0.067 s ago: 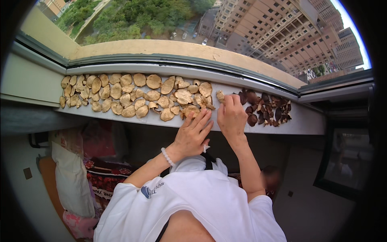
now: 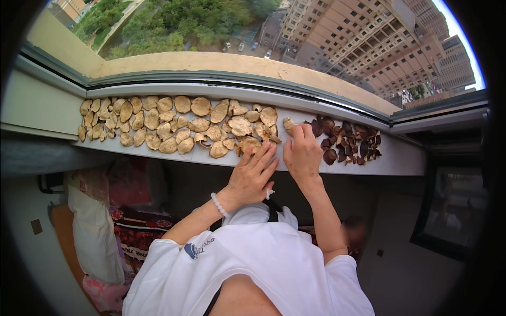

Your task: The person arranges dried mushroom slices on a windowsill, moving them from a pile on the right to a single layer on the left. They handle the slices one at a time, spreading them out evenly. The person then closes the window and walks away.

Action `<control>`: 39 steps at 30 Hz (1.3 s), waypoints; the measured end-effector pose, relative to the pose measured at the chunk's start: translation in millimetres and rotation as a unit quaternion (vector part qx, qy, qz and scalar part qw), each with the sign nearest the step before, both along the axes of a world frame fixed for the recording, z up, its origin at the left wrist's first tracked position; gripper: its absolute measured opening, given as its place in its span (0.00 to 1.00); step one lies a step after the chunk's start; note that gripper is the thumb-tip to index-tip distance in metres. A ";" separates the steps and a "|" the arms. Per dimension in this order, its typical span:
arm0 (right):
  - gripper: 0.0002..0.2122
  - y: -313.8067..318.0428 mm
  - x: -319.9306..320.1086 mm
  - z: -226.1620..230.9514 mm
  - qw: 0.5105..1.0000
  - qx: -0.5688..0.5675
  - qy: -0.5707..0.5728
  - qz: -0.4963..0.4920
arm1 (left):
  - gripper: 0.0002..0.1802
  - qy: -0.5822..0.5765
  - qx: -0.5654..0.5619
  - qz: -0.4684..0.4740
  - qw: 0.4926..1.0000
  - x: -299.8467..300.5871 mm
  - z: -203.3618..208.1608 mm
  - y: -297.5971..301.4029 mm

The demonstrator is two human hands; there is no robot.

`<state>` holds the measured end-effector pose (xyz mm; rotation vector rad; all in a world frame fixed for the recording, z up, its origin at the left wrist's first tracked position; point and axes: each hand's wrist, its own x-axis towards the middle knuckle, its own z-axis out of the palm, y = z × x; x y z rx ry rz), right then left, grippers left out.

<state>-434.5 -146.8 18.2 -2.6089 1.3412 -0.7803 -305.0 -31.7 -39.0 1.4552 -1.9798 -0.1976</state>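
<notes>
One pale tan, oval dried slice (image 2: pixel 288 125) lies at the right hand's (image 2: pixel 302 154) bent fingertips, visible long axis aimed away from the wrist; whether pinched, I cannot tell. Leftward, the left hand (image 2: pixel 249 177), fingers extended, rests beside similar slices (image 2: pixel 201 107).

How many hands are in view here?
2: the left hand, fingertips at the pale slices; the right hand, at a lone slice left of the dark slices. No others show.

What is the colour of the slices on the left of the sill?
The slices are pale tan, best seen in the head view.
</notes>
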 end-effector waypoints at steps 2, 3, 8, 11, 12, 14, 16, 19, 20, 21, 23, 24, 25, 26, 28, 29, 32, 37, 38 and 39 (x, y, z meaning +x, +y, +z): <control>0.05 -3.4 -4.1 -5.9 1.000 0.001 -0.008 0.007 | 0.34 0.002 0.003 -0.002 1.000 0.5 1.2 0.4; 0.05 -10.5 -7.7 -14.4 1.000 -0.004 -0.014 0.007 | 0.34 0.003 0.004 -0.004 1.000 0.6 1.5 -0.1; 0.06 -24.1 -2.4 -24.3 0.992 0.039 -0.117 0.038 | 0.34 0.000 0.004 -0.002 1.000 0.5 1.6 0.0; 0.05 -24.4 0.0 -23.8 0.980 0.051 -0.184 0.055 | 0.34 0.003 0.008 0.000 1.000 0.5 3.6 -1.2; 0.05 -24.8 -3.6 -23.5 0.979 0.039 -0.190 0.055 | 0.34 0.002 0.009 0.002 1.000 0.7 3.9 -1.4; 0.05 -24.8 -15.7 -16.8 0.986 0.008 -0.164 0.019 | 0.34 0.005 0.009 0.000 1.000 0.3 2.3 -1.0; 0.05 -22.7 -35.1 -2.1 0.993 -0.029 -0.100 -0.047 | 0.34 0.004 0.006 0.001 1.000 0.3 1.7 -0.1; 0.07 -25.7 -59.8 -0.6 0.992 -0.026 -0.006 -0.121 | 0.33 -0.002 -0.001 -0.003 1.000 -1.3 2.0 0.1; 0.08 -25.3 -60.6 -0.8 0.991 -0.019 0.019 -0.130 | 0.33 -0.004 -0.002 -0.003 1.000 -0.2 1.8 0.8; 0.09 -24.4 -59.8 -1.2 0.989 -0.011 0.043 -0.139 | 0.32 -0.006 -0.004 -0.003 1.000 0.2 1.7 0.7; 0.11 -22.1 -55.2 -2.2 0.987 -0.010 0.074 -0.145 | 0.32 -0.008 -0.007 -0.007 1.000 0.1 0.8 -0.2; 0.12 -20.5 -51.0 -3.1 0.986 -0.016 0.079 -0.143 | 0.32 -0.010 -0.007 -0.008 1.000 0.5 0.6 -0.2; 0.13 -19.5 -47.6 -3.7 0.986 -0.021 0.085 -0.140 | 0.33 -0.011 -0.006 -0.008 1.000 0.7 0.8 -0.1; 0.13 -18.4 -45.0 -4.4 0.987 -0.039 0.092 -0.128 | 0.34 -0.011 -0.005 -0.009 1.000 0.9 0.6 0.7; 0.13 -18.0 -40.8 -5.9 0.986 -0.074 0.107 -0.104 | 0.34 -0.011 -0.003 -0.008 1.000 1.6 0.6 1.5; 0.12 -19.8 -41.1 -8.0 0.985 -0.077 0.117 -0.102 | 0.34 -0.009 -0.004 -0.007 1.000 1.5 0.9 1.0; 0.09 -29.6 -49.0 -25.6 0.984 -0.097 0.120 -0.089 | 0.34 0.000 -0.010 -0.006 1.000 -0.5 0.6 -0.2; 0.06 -30.0 -51.1 -20.8 0.994 -0.076 -0.014 -0.072 | 0.34 0.002 -0.011 -0.002 1.000 0.0 -0.2 1.0; 0.06 -24.6 -48.5 -13.4 0.995 -0.038 -0.047 -0.078 | 0.34 0.001 -0.011 -0.002 1.000 0.6 1.0 1.5; 0.07 -19.3 -45.8 -8.7 0.989 0.056 -0.116 -0.067 | 0.34 0.000 -0.010 -0.002 1.000 1.0 1.4 2.0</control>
